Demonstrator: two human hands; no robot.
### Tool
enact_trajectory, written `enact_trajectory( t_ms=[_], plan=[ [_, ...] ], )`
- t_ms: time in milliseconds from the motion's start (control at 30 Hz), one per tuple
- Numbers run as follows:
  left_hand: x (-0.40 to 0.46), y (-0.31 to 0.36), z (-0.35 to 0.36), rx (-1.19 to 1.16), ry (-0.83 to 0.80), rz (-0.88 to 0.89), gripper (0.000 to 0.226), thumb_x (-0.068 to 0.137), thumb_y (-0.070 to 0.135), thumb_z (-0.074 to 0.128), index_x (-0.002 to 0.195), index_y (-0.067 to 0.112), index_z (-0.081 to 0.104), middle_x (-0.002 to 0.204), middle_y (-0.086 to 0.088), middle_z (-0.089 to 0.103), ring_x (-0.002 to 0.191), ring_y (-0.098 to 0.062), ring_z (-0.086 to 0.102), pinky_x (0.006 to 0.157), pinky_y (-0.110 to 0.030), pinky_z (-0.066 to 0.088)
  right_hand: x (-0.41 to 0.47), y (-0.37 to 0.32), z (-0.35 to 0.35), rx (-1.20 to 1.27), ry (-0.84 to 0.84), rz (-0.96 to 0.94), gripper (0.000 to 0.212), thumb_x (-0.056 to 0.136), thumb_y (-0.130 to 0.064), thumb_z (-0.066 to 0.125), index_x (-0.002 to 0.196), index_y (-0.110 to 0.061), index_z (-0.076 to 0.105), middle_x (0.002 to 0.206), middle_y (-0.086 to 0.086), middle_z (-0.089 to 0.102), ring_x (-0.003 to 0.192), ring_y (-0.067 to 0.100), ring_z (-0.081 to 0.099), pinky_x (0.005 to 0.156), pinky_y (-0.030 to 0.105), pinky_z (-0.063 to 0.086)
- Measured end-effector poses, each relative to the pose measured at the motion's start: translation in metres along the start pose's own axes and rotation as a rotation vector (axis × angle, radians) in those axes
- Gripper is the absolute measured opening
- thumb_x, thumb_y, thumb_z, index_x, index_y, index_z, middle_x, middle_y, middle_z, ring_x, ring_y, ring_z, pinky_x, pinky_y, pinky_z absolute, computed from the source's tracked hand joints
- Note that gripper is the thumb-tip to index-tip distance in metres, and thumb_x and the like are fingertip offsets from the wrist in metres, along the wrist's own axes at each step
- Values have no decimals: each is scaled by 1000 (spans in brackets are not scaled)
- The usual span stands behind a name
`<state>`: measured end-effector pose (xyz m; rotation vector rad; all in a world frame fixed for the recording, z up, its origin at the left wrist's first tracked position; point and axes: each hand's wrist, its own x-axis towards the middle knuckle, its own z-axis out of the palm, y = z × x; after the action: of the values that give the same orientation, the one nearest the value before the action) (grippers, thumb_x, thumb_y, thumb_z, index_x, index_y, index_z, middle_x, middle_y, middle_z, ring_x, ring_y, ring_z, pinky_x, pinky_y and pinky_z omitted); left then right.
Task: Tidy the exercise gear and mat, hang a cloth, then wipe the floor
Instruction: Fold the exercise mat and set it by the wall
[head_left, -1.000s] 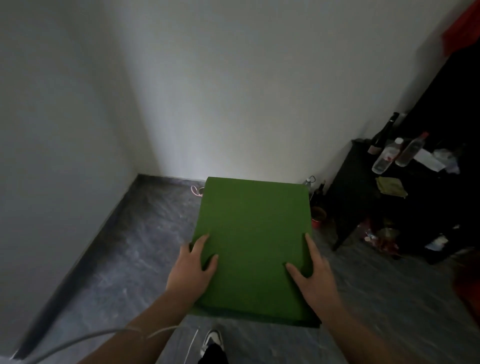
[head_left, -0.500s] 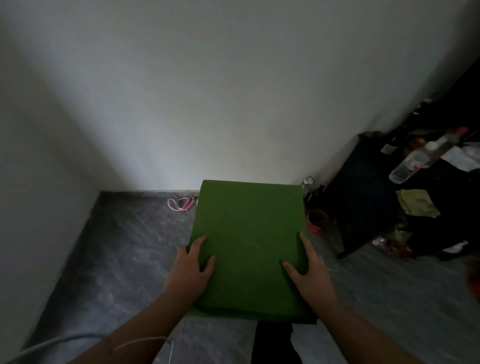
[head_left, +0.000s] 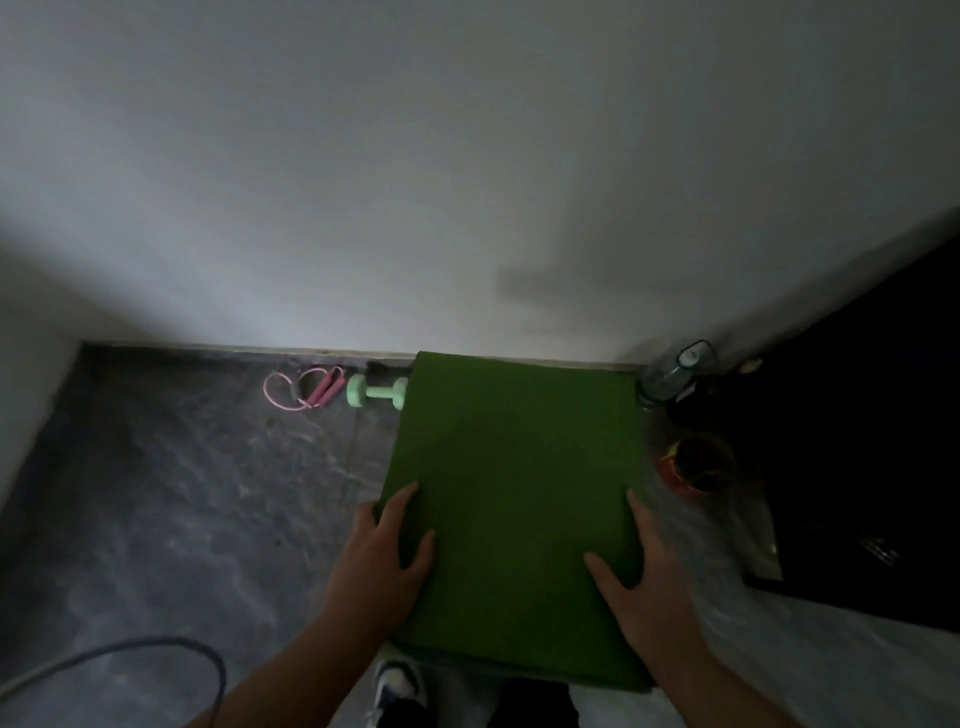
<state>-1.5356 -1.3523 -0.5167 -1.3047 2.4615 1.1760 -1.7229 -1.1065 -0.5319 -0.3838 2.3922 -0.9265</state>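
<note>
While the left hand (head_left: 382, 564) and right hand (head_left: 641, 582) grip the folded green mat (head_left: 514, 499) by its sides, lower it level against the wall (head_left: 467, 182), clear of the dumbbell (head_left: 376, 392).

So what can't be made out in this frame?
- Head view: the green mat hides part of the mint dumbbell and the floor beneath.
- Fingers of both hands under the mat: hidden.
- Dark furniture at right: too dim, edge-cropped.
- Red pot: blurred.

folded green mat (head_left: 514, 499), mint dumbbell (head_left: 375, 391) beside
</note>
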Motion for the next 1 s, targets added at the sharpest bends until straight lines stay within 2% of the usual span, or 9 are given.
enact_trajectory(
  t_ms=[133,233,333,467,633,733,833,900,1000],
  plan=[
    [97,-53,82,16,26,32,67,89,42,63,147,40,30,130,-1,39,104,-18,55,87,-29,48,88,64,71,82,5,-9,88,82,-44,74,147,-58,15,157,-5,31,139,19,37,115,45,35],
    [164,-94,143,33,56,35,65,90,44,60,147,41,29,131,-1,39,108,-16,53,89,-29,48,157,120,123,61,20,-42,89,82,-36,77,144,-60,18,154,-4,36,137,15,37,116,40,33],
    [220,-135,199,29,100,28,65,91,45,58,148,41,27,133,-1,38,107,-13,50,87,-27,47,220,174,175,74,13,-65,90,79,-36,79,146,-58,23,151,-1,39,136,18,41,113,47,38],
    [278,-189,261,-15,151,45,65,89,39,63,147,38,32,128,-4,41,109,-21,55,88,-30,46,279,223,237,88,54,-124,90,79,-28,81,148,-48,27,149,-1,43,136,16,42,114,45,37],
    [330,-234,309,-18,164,63,66,89,37,64,147,35,34,129,-8,41,113,-26,53,94,-34,46,323,274,290,45,72,-112,89,80,-44,75,148,-56,20,150,0,40,138,18,40,114,47,37],
    [343,-244,325,2,161,78,66,90,40,63,148,35,32,131,-9,40,114,-28,54,94,-35,47,333,284,298,-42,72,-128,88,80,-55,69,150,-54,15,152,4,40,139,23,39,114,48,35],
    [346,-244,329,62,153,53,63,91,44,58,147,36,29,132,-10,39,115,-29,53,91,-38,49,336,283,301,-147,43,-93,89,82,-52,68,151,-48,12,146,13,45,132,30,45,110,49,39],
    [344,-240,330,184,168,29,60,93,47,51,148,33,30,135,-14,40,120,-34,50,95,-45,47,331,274,305,-254,75,-87,86,82,-61,57,153,-43,10,142,18,45,126,36,48,104,51,44],
    [343,-231,330,431,252,126,62,91,52,39,147,26,36,148,-21,36,135,-40,36,107,-55,34,325,256,305,-498,159,-143,86,82,-57,49,155,-24,18,156,19,25,136,43,34,108,54,39]
  ],
)
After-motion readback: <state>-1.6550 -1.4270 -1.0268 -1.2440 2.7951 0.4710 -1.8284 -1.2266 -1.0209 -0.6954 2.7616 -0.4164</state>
